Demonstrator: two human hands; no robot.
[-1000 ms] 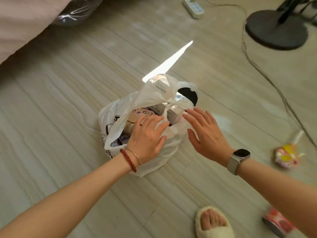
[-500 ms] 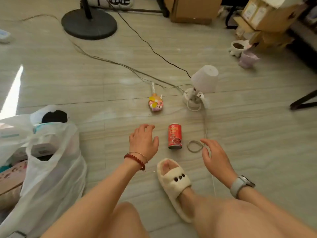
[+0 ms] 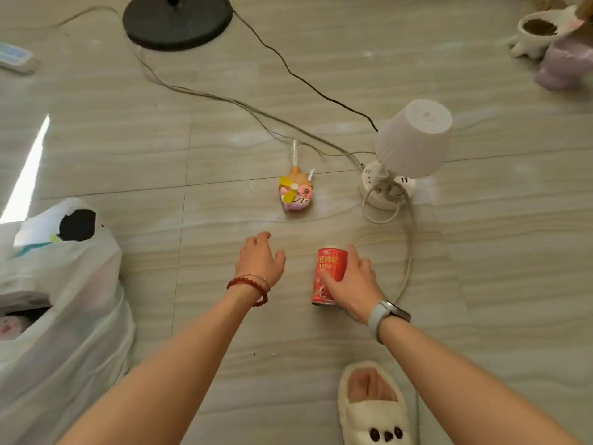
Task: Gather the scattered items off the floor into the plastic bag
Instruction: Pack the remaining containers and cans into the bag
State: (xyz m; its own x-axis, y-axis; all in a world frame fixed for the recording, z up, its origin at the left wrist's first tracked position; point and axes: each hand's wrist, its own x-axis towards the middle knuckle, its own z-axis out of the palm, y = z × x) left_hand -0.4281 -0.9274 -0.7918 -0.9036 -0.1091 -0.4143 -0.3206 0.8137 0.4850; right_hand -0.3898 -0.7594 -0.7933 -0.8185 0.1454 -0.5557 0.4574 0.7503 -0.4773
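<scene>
The red can [image 3: 330, 275] stands upright on the pale floor [image 3: 224, 123], white-topped, with printed characters and a picture of food on its side; the right hand [image 3: 354, 285] wraps its fingers and thumb round it, hiding its right side; the left hand [image 3: 260, 259] hovers just beside it, fingers loosely curled, holding nothing; the white plastic bag [image 3: 64, 300] sits well to the left, cut off by the frame, its contents hard to make out; half a second ago the right hand was beside the can, not on it.
</scene>
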